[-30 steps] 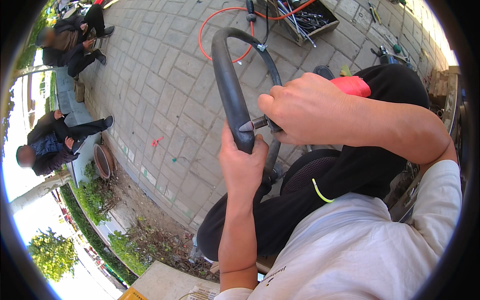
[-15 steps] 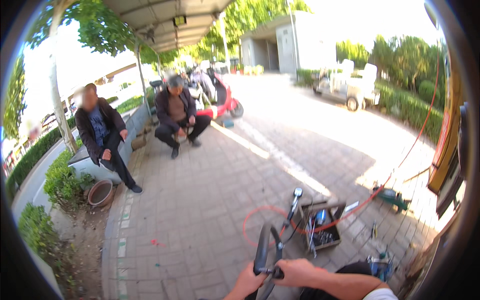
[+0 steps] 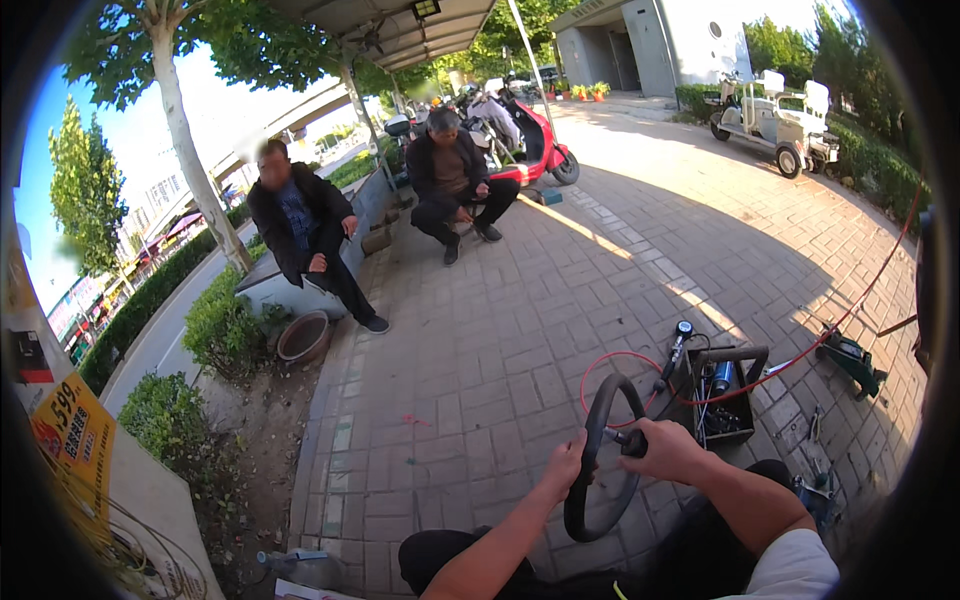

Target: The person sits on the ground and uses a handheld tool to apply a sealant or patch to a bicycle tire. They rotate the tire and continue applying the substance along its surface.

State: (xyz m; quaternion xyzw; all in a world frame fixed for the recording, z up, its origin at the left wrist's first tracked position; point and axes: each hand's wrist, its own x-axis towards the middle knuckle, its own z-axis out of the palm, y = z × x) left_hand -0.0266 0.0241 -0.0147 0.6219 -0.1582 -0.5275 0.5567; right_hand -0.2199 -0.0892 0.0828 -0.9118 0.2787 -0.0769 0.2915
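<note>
Tube, black and bent into a loop, stands raised in front of the person, between the two hands and above the brick paving. Left hand: grip closed on the tube's left side. Right hand: grip closed on a dark-handled tool; the tool's end points left, at the tube. Whether the end touches the tube cannot be told.

A clear plastic bottle lies at lower left. Ahead and to the right stands an open toolbox containing assorted tools. Just beside it are a round gauge and a red hose, partly coiled. Pliers lie to its right; a green tool lies beyond them.

Farther left, a brown basin rests near a seated person. A second seated person is farther back. Behind are a red scooter and, at far right, a white three-wheeled vehicle.
</note>
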